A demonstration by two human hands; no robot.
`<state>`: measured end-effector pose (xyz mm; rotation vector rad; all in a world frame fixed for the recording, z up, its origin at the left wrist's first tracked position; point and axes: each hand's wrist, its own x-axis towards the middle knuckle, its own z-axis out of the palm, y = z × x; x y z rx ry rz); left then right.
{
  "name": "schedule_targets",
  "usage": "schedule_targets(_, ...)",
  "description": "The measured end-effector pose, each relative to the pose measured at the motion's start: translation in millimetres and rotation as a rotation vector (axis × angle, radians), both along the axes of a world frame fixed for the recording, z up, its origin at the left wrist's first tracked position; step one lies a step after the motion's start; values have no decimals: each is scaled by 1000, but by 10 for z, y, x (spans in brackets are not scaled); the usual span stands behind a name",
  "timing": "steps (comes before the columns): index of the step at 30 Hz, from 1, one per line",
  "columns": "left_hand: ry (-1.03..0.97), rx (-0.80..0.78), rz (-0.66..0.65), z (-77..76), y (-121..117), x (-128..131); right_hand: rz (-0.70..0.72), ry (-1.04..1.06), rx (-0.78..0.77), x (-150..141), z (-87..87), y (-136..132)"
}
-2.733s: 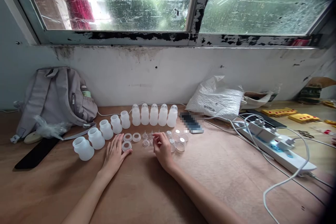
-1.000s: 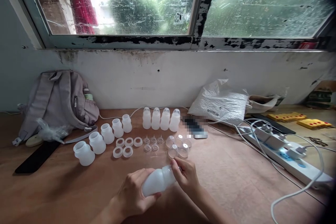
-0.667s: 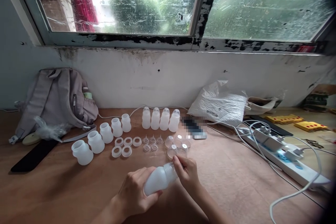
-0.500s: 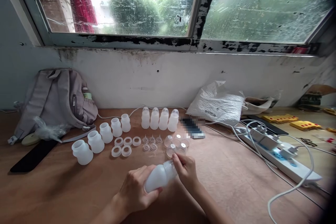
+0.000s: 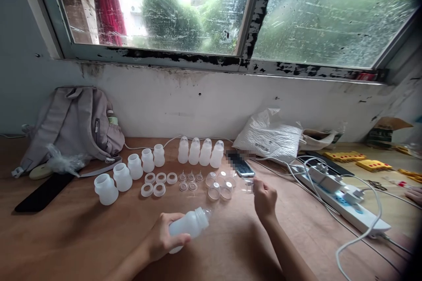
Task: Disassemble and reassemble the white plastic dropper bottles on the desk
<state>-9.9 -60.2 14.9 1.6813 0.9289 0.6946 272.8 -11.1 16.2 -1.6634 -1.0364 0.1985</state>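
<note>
My left hand (image 5: 165, 239) is wrapped round a frosted white baby bottle (image 5: 187, 225), tilted with its top up to the right. A ring collar and a clear nipple show at its top end. Off to the right, my right hand (image 5: 265, 197) is closed on a clear cap (image 5: 248, 185), held by its edge. Several clear domed caps (image 5: 226, 191) stand on the table to the left of that hand. Left of the caps lie small clear nipples (image 5: 183, 186) and frosted ring collars (image 5: 159, 190), several of each.
Open bottles (image 5: 106, 189) stand in a slanting row at left; capped bottles (image 5: 205, 152) line up behind. A phone (image 5: 242, 167), a silvery bag (image 5: 268, 136) and a power strip (image 5: 349, 206) with cables lie to the right. A grey backpack (image 5: 75, 123) leans on the wall. Another person's hand (image 5: 413, 194) shows at far right.
My right hand has moved away from the bottle's top, to the right, and a clear cap now shows in its fingers. My left hand has shifted slightly left with the bottle.
</note>
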Motion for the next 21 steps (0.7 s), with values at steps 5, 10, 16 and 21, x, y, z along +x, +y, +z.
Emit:
schedule_targets(5, -190, -58, 83, -114, 114, -8, -66, -269, -460, 245, 22, 66)
schedule_targets(10, -233, -175, 133, -169, 133, -17, 49, -344, -606, 158, -77, 97)
schedule_targets(16, -229, -191, 125, -145, 116, -15, 132, -264, -566, 119, -136, 130)
schedule_targets(21, -206, -176, 140, -122, 117, 4, 94, -203, -457, 87, -103, 129)
